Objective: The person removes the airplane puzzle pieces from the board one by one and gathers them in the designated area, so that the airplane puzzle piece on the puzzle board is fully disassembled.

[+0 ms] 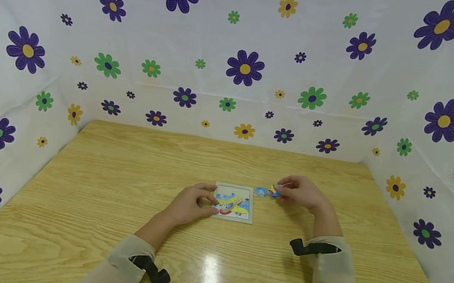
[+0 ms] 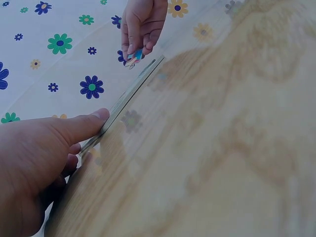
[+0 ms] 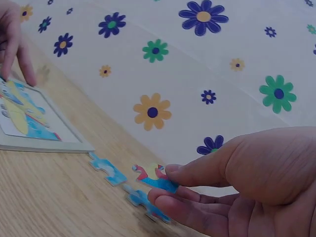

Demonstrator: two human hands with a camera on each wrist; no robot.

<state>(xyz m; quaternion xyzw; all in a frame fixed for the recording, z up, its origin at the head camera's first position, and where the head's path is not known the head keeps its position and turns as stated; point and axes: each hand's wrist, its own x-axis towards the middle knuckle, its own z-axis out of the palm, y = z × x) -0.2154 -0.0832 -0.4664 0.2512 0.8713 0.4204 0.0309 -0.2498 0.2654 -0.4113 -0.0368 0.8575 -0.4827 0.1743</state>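
A square jigsaw puzzle board (image 1: 251, 207) with a pale frame and a yellow airplane picture lies on the table. My left hand (image 1: 190, 204) rests along its left side, thumb and fingertips touching the frame and picture. In the left wrist view, the thumb (image 2: 101, 114) presses at the board's edge. To the right of the board, my right hand (image 1: 302, 193) pinches a puzzle piece (image 3: 157, 180) of blue, red and yellow between thumb and fingers. Just below that piece lies a blue puzzle piece (image 3: 140, 198), partly hidden by the fingers. Another blue and white piece (image 3: 107, 170) lies beside the board's corner.
The wooden table (image 1: 126, 159) has light grain and a bright reflection near its front. White cloth walls (image 1: 205, 25) printed with flowers stand behind and at both sides. Black straps (image 1: 315, 248) circle both sleeved wrists.
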